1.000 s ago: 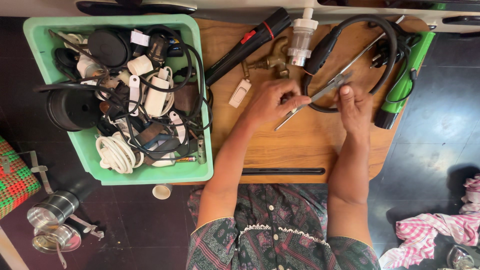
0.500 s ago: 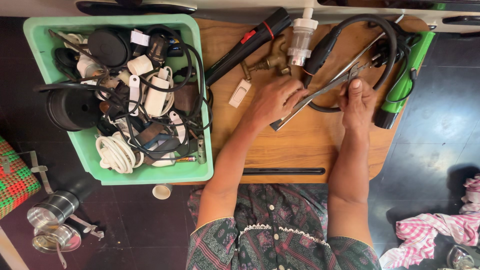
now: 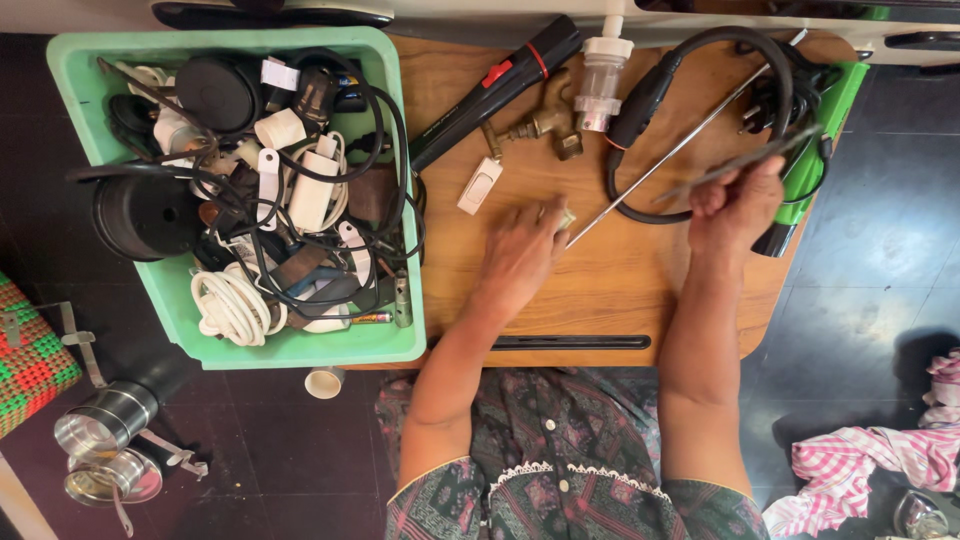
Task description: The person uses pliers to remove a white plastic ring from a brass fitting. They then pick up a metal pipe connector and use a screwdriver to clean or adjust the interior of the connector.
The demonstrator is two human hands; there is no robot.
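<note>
My left hand [image 3: 522, 252] lies on the wooden board [image 3: 620, 285], its fingers closed around the near end of a thin metal rod [image 3: 690, 135]. The rod slants up to the right across the board. My right hand [image 3: 735, 202] is lifted a little to the right and pinches a flat dark metal strip [image 3: 760, 157], which points up and to the right. The two hands are apart. A black cable loop [image 3: 775, 75] with a plug lies behind the strip.
A green tray [image 3: 300, 350] full of cables, chargers and black parts fills the left. On the board lie a black torch [image 3: 500, 82], a brass tap fitting [image 3: 540, 125], a white switch [image 3: 480, 185], a clear plastic filter [image 3: 600, 85] and a green tool [image 3: 825, 125]. Steel tins [image 3: 100, 445] and a checked cloth [image 3: 860, 470] are on the floor.
The hands were together on the metal pieces; they have now drawn apart. The right hand has lifted the flat strip to the right, and the left hand has dropped lower with the rod's end.
</note>
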